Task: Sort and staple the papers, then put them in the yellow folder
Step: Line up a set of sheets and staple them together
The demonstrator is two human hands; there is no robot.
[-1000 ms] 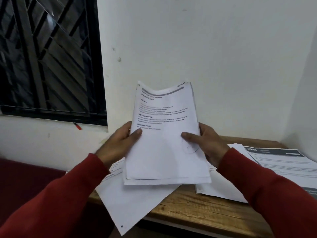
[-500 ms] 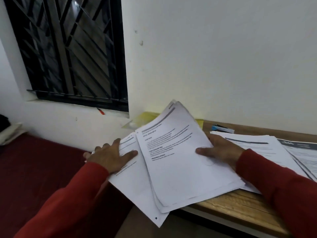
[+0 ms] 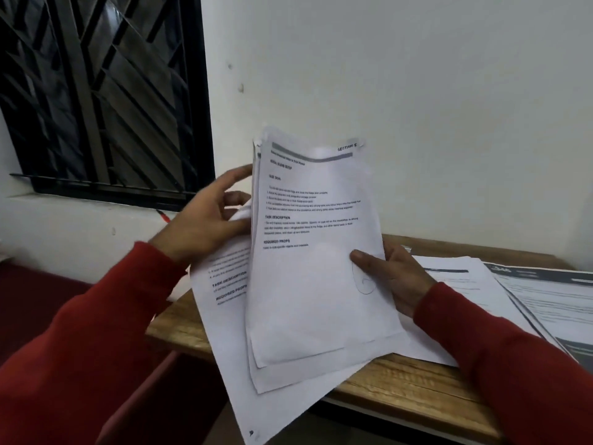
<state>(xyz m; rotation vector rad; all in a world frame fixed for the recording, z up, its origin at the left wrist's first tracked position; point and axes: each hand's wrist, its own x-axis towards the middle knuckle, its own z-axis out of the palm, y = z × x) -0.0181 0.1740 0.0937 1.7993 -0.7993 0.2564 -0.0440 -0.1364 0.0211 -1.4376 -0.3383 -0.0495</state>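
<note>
Above the left end of the brown wooden surface (image 3: 401,380), the white printed paper stack (image 3: 308,252), flat half a second ago, stands raised again: right hand (image 3: 390,277) pinching its edge, left hand (image 3: 205,226) fingering the back sheets. Sorting continues; the yellow folder is now hidden.

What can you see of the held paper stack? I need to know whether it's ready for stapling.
The paper stack is several white printed sheets, the top one headed with a grey bar. It is held raised and tilted above the wooden table. The right hand pinches its right edge; the left hand fingers its left edge. Bottom edges are uneven, and no staple is visible.
</note>
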